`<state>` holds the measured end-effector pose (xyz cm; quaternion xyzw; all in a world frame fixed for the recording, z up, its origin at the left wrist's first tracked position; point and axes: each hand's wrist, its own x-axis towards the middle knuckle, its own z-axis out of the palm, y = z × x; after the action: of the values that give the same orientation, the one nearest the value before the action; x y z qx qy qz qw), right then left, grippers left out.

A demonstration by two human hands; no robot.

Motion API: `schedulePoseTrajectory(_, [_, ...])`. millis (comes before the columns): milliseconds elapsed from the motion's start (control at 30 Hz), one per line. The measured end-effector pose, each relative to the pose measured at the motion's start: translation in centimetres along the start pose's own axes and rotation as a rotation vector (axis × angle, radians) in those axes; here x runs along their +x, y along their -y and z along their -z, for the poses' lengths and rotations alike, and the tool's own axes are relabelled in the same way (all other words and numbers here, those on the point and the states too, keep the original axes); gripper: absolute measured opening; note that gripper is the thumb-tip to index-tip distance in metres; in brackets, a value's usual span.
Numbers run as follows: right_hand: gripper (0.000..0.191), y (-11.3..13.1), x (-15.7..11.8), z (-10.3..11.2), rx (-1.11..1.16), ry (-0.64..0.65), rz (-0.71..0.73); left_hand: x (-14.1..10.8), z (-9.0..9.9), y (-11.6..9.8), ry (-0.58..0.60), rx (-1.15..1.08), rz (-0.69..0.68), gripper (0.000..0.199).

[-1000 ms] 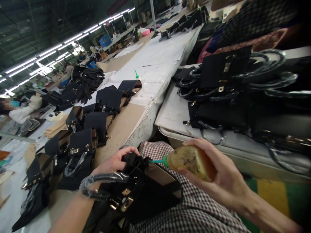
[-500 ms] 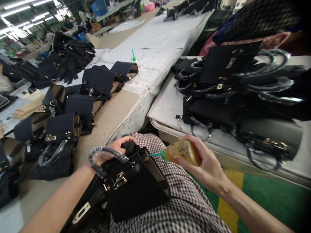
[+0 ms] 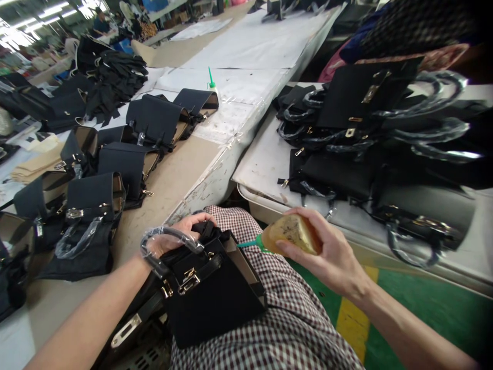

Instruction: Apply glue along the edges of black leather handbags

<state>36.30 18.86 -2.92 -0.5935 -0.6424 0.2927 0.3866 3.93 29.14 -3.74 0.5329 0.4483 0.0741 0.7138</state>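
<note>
On my feed, my bare left forearm (image 3: 98, 306) reaches to the black bag (image 3: 215, 303), and my left hand (image 3: 187, 224) bends its fingers against the bag's top. My right hand (image 3: 331, 257) is closed in a grip beside the bag, its forearm (image 3: 404, 313) slanting away.

Your bottle (image 3: 295, 234) looks like smooth, translucent plastic with dark smears, its nozzle (image 3: 248, 243) plastic too. Your near bag (image 3: 217, 308) looks matt, its buckle (image 3: 189, 282) shiny metal and its handle (image 3: 173, 237) wrapped in glossy, crinkled film. Your garment (image 3: 296, 324) is matt cloth; left, the table cover (image 3: 200, 162) looks papery.
</note>
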Motion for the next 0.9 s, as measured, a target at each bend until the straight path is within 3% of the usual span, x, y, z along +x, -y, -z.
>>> schedulePoseTrajectory(300, [0.049, -0.8, 0.3, -1.5, -0.007, -0.037, 0.053, 0.4, 0.3, 0.5, 0.035, -0.047, 0.006, 0.061])
schedulePoseTrajectory(900, [0.040, -1.3, -0.7, -0.7, -0.045, 0.010, -0.019, 0.4, -0.3, 0.5, 0.046, -0.143, 0.009, 0.048])
